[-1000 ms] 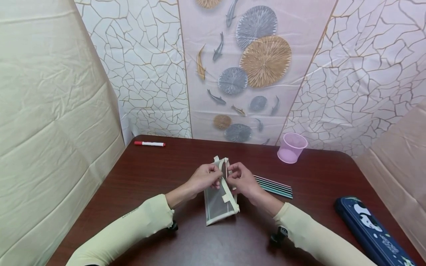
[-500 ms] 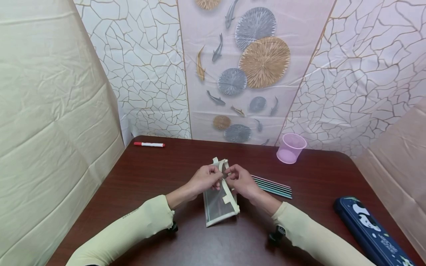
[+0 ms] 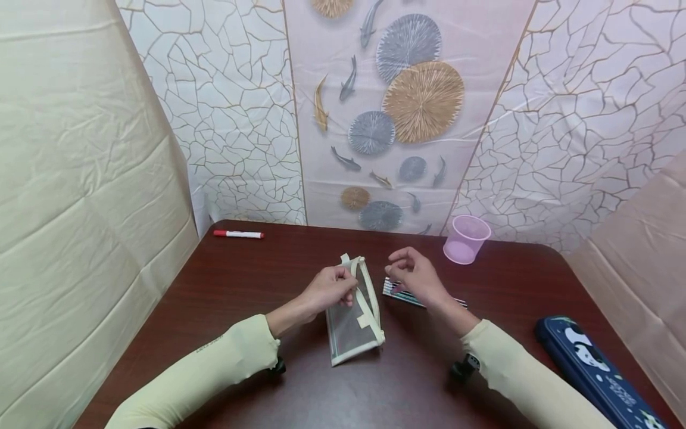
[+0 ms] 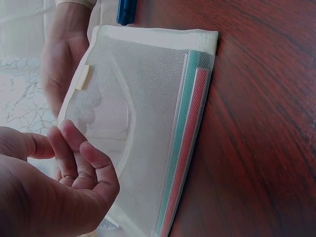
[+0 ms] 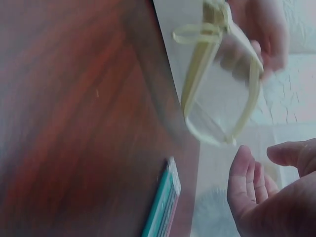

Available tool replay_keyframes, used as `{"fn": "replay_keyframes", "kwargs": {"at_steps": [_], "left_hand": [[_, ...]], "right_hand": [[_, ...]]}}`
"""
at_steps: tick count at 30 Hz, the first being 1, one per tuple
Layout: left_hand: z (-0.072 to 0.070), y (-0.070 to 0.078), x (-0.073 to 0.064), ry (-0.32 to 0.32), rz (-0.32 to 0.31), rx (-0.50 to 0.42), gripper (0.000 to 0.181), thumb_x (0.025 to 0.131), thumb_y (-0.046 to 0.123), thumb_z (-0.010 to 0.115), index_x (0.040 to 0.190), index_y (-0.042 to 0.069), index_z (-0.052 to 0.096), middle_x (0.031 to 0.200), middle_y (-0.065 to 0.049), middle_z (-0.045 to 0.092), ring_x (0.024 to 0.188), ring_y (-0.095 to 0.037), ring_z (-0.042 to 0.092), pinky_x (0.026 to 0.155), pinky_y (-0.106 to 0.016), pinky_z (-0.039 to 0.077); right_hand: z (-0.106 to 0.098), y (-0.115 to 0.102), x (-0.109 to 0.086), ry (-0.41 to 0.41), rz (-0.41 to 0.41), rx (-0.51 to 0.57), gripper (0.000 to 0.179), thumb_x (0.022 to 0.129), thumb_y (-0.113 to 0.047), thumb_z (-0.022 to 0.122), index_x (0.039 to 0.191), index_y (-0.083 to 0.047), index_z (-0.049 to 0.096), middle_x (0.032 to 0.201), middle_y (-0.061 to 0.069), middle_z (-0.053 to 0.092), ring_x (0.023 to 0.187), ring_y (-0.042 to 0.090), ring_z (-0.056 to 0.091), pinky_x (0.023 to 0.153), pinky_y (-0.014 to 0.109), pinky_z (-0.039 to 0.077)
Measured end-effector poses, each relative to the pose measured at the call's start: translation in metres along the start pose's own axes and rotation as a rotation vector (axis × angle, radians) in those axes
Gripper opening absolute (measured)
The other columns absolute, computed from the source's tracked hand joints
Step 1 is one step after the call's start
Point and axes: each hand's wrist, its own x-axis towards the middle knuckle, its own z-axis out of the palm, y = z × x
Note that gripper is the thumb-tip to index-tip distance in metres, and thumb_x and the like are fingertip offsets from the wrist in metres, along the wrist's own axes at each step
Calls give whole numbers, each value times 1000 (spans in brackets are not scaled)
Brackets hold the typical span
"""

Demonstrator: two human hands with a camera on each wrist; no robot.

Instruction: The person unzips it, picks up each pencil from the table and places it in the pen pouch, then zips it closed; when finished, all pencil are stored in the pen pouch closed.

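A cream mesh zip pouch (image 3: 351,330) stands tilted on the table with its zipped mouth gaping open. My left hand (image 3: 333,286) pinches the edge of that mouth between thumb and fingers. In the left wrist view, a green and a red strip (image 4: 186,148) show through the mesh along the pouch's bottom side. My right hand (image 3: 420,279) is apart from the pouch, fingers loosely bent and holding nothing. It hovers over a row of slim pencils (image 3: 390,288), partly covering them. The right wrist view shows the pencils' teal side (image 5: 159,205) below the right fingers.
A pink see-through cup (image 3: 466,241) stands at the back right. A red-and-white marker (image 3: 239,234) lies at the back left. The navy pencil case (image 3: 595,369) with a panda print lies at the right edge. Curtains surround the dark wooden table (image 3: 278,262).
My right hand has left the pouch's mouth and moved right, over the pencils. The left hand stays on the pouch edge.
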Motion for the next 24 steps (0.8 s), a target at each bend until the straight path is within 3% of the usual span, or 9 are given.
{"fn": "replay_keyframes", "kwargs": {"at_steps": [5, 9, 13, 17, 21, 24], "left_hand": [[0, 0, -1, 0, -2, 7, 14, 97, 15, 59, 93, 6, 68, 67, 2, 63, 62, -9, 67, 69, -29, 61], [0, 0, -1, -1, 2, 11, 14, 97, 15, 59, 94, 6, 68, 68, 2, 63, 62, -9, 67, 69, -29, 60], [0, 1, -2, 0, 4, 13, 14, 97, 15, 58, 94, 5, 68, 68, 2, 63, 62, -9, 67, 68, -28, 60], [0, 1, -3, 2, 4, 17, 14, 97, 15, 58, 94, 5, 68, 68, 2, 63, 62, -9, 67, 68, -28, 60], [0, 1, -2, -1, 5, 21, 14, 97, 15, 58, 93, 6, 68, 68, 2, 63, 62, -9, 67, 69, -29, 60], [1, 1, -2, -4, 5, 22, 14, 97, 15, 58, 93, 6, 68, 68, 2, 63, 62, -9, 67, 69, -29, 60]], "right_hand": [[-22, 7, 5, 35, -23, -40, 37, 99, -10, 68, 129, 8, 54, 108, 20, 68, 87, 21, 72, 78, 47, 66], [-38, 16, 10, 17, -40, -153, 35, 100, -13, 68, 127, 7, 61, 109, 25, 69, 86, 25, 72, 75, 44, 66], [-55, 29, 16, -67, -51, -286, 32, 101, -14, 68, 127, 6, 66, 106, 27, 71, 81, 25, 69, 69, 36, 64], [-72, 44, 24, -159, -76, -398, 27, 99, -12, 71, 122, 2, 71, 99, 21, 73, 75, 19, 66, 64, 29, 60], [-87, 57, 29, -224, -155, -513, 21, 96, -9, 74, 117, -3, 76, 92, 13, 74, 78, 17, 63, 67, 24, 53], [-95, 65, 31, -270, -186, -517, 20, 96, -6, 74, 116, -4, 77, 94, 12, 77, 84, 18, 63, 72, 22, 50]]}}
